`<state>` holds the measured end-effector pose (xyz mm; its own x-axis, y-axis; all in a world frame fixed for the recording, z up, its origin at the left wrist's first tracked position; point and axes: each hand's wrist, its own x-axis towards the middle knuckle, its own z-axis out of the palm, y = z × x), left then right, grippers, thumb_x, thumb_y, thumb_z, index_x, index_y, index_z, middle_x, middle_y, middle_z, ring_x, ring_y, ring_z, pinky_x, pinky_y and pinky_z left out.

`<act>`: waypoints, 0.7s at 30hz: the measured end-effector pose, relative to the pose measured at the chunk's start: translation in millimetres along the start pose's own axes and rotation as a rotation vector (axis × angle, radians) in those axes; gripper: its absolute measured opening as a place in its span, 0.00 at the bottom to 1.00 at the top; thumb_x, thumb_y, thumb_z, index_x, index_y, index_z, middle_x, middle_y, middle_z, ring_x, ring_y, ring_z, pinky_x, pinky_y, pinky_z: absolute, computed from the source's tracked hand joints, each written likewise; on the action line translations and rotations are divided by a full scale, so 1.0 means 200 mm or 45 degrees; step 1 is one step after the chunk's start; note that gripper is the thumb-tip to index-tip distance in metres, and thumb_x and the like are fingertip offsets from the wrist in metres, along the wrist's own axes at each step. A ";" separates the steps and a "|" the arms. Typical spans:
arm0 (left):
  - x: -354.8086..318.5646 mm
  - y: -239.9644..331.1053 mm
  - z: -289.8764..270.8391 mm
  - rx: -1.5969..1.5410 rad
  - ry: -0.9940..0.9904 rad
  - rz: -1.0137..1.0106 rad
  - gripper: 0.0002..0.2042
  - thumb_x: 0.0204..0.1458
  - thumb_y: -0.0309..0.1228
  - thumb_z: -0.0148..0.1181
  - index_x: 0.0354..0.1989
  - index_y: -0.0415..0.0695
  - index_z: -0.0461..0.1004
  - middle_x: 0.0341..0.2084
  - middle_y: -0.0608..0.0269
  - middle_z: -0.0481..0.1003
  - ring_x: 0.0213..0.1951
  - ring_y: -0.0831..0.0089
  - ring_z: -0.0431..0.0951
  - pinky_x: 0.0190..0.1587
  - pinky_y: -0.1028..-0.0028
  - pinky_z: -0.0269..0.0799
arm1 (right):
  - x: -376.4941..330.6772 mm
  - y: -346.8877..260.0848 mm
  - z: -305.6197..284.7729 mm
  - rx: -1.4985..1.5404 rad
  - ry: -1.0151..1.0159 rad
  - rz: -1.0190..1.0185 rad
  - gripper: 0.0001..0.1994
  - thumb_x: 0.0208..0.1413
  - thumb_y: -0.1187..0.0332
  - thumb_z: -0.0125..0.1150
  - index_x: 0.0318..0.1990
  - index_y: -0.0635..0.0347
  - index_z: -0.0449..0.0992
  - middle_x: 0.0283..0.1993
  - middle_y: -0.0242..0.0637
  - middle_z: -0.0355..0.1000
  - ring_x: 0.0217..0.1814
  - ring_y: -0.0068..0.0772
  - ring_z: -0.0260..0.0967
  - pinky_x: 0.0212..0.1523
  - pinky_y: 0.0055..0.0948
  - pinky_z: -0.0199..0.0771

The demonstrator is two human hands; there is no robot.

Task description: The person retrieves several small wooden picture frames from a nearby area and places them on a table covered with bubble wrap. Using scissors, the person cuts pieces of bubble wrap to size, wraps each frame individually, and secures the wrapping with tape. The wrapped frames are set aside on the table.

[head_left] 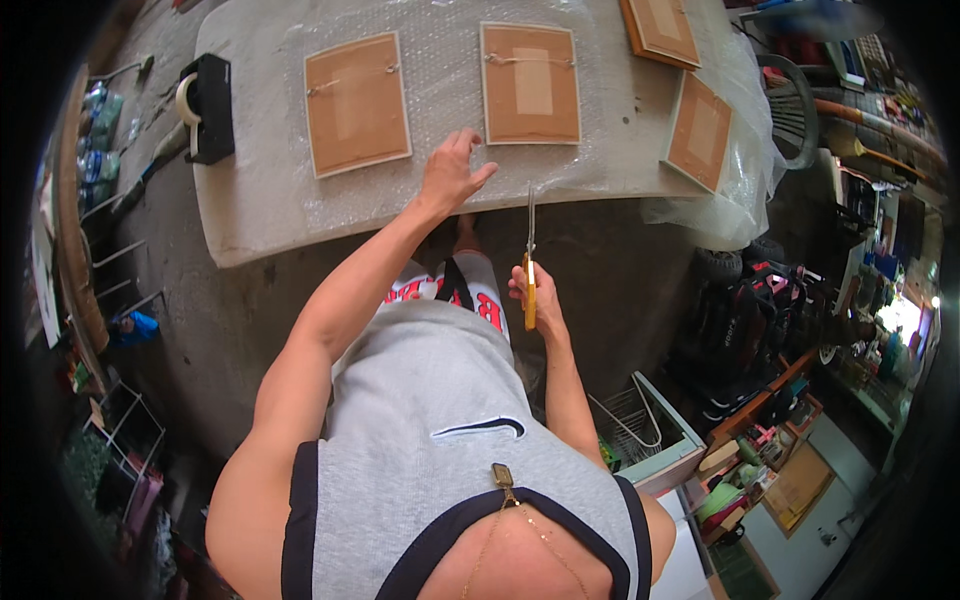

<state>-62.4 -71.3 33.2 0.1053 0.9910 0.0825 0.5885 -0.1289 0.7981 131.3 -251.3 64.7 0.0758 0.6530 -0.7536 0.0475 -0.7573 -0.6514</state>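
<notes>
My right hand [543,298] grips a pair of scissors [531,285] with yellow handles, held just off the table's near edge. Its blades point away from me and look closed or nearly so. Over the near part of the table hovers my left hand [456,177], fingers spread and holding nothing. It is between two framed panels lying back side up: one on the left [380,112] and one in the middle [505,118], each with a hanging cord across its brown backing. Both rest on a sheet of bubble wrap [445,60].
A black tape dispenser [212,110] stands at the table's [228,225] left edge. More frames lie right: one at the far corner [665,30], another near clear plastic [698,135]. A grey plastic chair [790,112] stands beyond. Metal racks and cluttered shelves line both sides.
</notes>
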 end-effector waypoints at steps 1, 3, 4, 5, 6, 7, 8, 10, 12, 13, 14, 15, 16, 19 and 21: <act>0.07 -0.01 0.04 0.032 -0.049 -0.077 0.21 0.41 0.41 0.67 0.39 0.42 0.70 0.26 0.53 0.77 0.33 0.53 0.78 0.38 0.62 0.72 | 0.00 0.00 0.01 0.032 0.026 -0.010 0.23 0.51 0.45 0.63 0.28 0.57 0.68 0.28 0.29 0.68 0.30 0.19 0.66 0.33 0.23 0.71; 0.16 -0.02 0.11 0.094 -0.137 -0.233 0.24 0.39 0.44 0.69 0.40 0.44 0.69 0.27 0.54 0.78 0.34 0.54 0.79 0.39 0.61 0.72 | -0.02 0.01 0.00 0.073 0.055 0.070 0.22 0.52 0.46 0.62 0.26 0.58 0.67 0.27 0.28 0.67 0.31 0.19 0.66 0.34 0.24 0.71; 0.18 -0.02 0.14 0.126 -0.139 -0.289 0.25 0.37 0.45 0.70 0.40 0.44 0.69 0.26 0.56 0.77 0.32 0.56 0.79 0.38 0.62 0.72 | -0.03 0.02 0.00 0.053 0.083 0.042 0.22 0.52 0.45 0.61 0.30 0.58 0.68 0.27 0.29 0.68 0.30 0.20 0.67 0.31 0.22 0.71; 0.20 -0.02 0.15 0.154 -0.128 -0.335 0.27 0.35 0.46 0.71 0.40 0.44 0.70 0.24 0.59 0.77 0.31 0.58 0.79 0.37 0.62 0.72 | -0.04 0.03 0.00 0.042 0.093 0.006 0.23 0.53 0.44 0.60 0.33 0.58 0.69 0.28 0.29 0.68 0.29 0.20 0.68 0.28 0.21 0.70; 0.21 -0.02 0.15 0.187 -0.141 -0.400 0.28 0.32 0.48 0.72 0.39 0.44 0.71 0.22 0.62 0.77 0.29 0.61 0.79 0.36 0.63 0.72 | -0.04 0.03 0.00 0.033 0.102 -0.031 0.24 0.53 0.43 0.59 0.37 0.57 0.69 0.28 0.30 0.69 0.28 0.21 0.69 0.25 0.20 0.69; 0.22 -0.01 0.15 0.205 -0.120 -0.390 0.28 0.32 0.49 0.72 0.39 0.45 0.71 0.22 0.62 0.77 0.29 0.61 0.79 0.35 0.63 0.72 | -0.05 0.04 -0.02 -0.070 0.136 -0.004 0.24 0.53 0.43 0.59 0.36 0.59 0.70 0.28 0.30 0.68 0.28 0.20 0.69 0.27 0.20 0.70; 0.22 0.00 0.15 0.226 -0.126 -0.404 0.29 0.31 0.50 0.72 0.39 0.45 0.71 0.23 0.62 0.77 0.30 0.61 0.79 0.35 0.63 0.72 | -0.05 0.05 -0.02 -0.074 0.141 -0.036 0.23 0.52 0.44 0.60 0.32 0.59 0.69 0.26 0.29 0.67 0.28 0.20 0.67 0.28 0.21 0.69; 0.21 0.02 0.14 0.258 -0.157 -0.439 0.29 0.31 0.51 0.72 0.38 0.46 0.72 0.25 0.60 0.78 0.32 0.60 0.79 0.35 0.63 0.72 | -0.04 0.06 -0.03 -0.132 0.188 -0.014 0.23 0.51 0.46 0.63 0.25 0.59 0.67 0.23 0.27 0.65 0.26 0.18 0.63 0.29 0.23 0.67; 0.21 0.05 0.15 0.278 -0.170 -0.454 0.28 0.33 0.51 0.71 0.38 0.46 0.71 0.28 0.57 0.79 0.34 0.56 0.79 0.36 0.61 0.71 | -0.04 0.06 -0.04 -0.214 0.140 -0.028 0.23 0.53 0.45 0.60 0.29 0.59 0.69 0.25 0.27 0.65 0.27 0.18 0.65 0.29 0.22 0.69; 0.20 0.06 0.15 0.251 -0.137 -0.429 0.27 0.33 0.51 0.71 0.38 0.46 0.71 0.28 0.57 0.78 0.33 0.57 0.79 0.36 0.62 0.71 | -0.05 0.06 -0.05 -0.266 0.124 -0.005 0.24 0.54 0.44 0.59 0.31 0.59 0.70 0.26 0.27 0.65 0.28 0.18 0.65 0.28 0.21 0.70; 0.20 0.07 0.15 0.217 -0.077 -0.378 0.27 0.34 0.51 0.70 0.39 0.46 0.71 0.28 0.58 0.78 0.33 0.58 0.79 0.35 0.62 0.71 | -0.04 0.05 -0.05 -0.298 0.081 -0.017 0.23 0.54 0.44 0.58 0.31 0.59 0.69 0.26 0.27 0.65 0.28 0.18 0.64 0.28 0.21 0.69; 0.17 0.07 0.15 0.208 -0.121 -0.417 0.27 0.35 0.51 0.70 0.39 0.46 0.72 0.27 0.59 0.78 0.32 0.59 0.79 0.35 0.62 0.71 | -0.07 0.05 -0.06 -0.334 0.049 0.006 0.23 0.54 0.44 0.58 0.31 0.59 0.69 0.25 0.26 0.64 0.27 0.17 0.63 0.28 0.21 0.69; 0.15 0.07 0.13 0.149 -0.067 -0.372 0.26 0.36 0.51 0.70 0.38 0.46 0.72 0.26 0.59 0.78 0.31 0.59 0.79 0.34 0.63 0.71 | -0.08 0.04 -0.06 -0.403 0.017 0.055 0.23 0.55 0.45 0.58 0.31 0.59 0.69 0.25 0.26 0.63 0.27 0.17 0.63 0.28 0.21 0.69; 0.01 0.07 0.06 0.046 -0.134 -0.416 0.22 0.40 0.49 0.68 0.34 0.44 0.74 0.23 0.60 0.76 0.26 0.64 0.77 0.30 0.66 0.71 | -0.09 -0.01 -0.06 -0.453 -0.147 0.030 0.23 0.56 0.44 0.55 0.32 0.58 0.67 0.23 0.26 0.62 0.24 0.16 0.60 0.23 0.19 0.65; -0.11 0.03 -0.05 0.018 -0.130 -0.375 0.19 0.44 0.47 0.67 0.32 0.42 0.75 0.19 0.63 0.74 0.20 0.72 0.74 0.24 0.72 0.69 | -0.09 -0.06 -0.06 -0.421 -0.309 0.178 0.25 0.57 0.42 0.52 0.32 0.58 0.67 0.23 0.27 0.62 0.22 0.17 0.60 0.21 0.20 0.65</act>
<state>-69.4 -94.5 42.5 0.0077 0.9772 -0.2122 0.6168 0.1624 0.7702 140.5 -253.7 87.4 -0.1300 0.4982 -0.8573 0.3730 -0.7765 -0.5078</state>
